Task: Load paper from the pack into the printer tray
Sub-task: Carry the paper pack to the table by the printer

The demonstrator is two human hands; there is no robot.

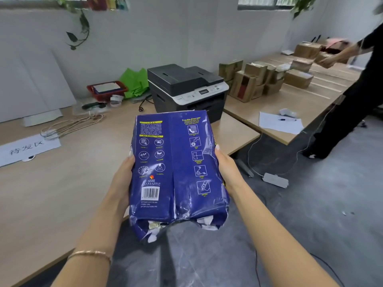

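A blue paper pack (176,170) with white pictograms and a barcode is held in the air in front of me, its torn end toward me showing white sheets. My left hand (122,177) grips its left side and my right hand (227,168) grips its right side. Beyond the pack, a dark grey and white printer (186,88) sits on the wooden table (51,193). The pack hides the printer's lower front, so the tray is out of sight.
A red tray (106,90), green paper (134,81), tape rolls and coiled cord (70,125) lie left of the printer. Cardboard boxes (255,79) fill the second table on the right, where a person in black (356,96) stands. A power strip (275,180) lies on the grey floor.
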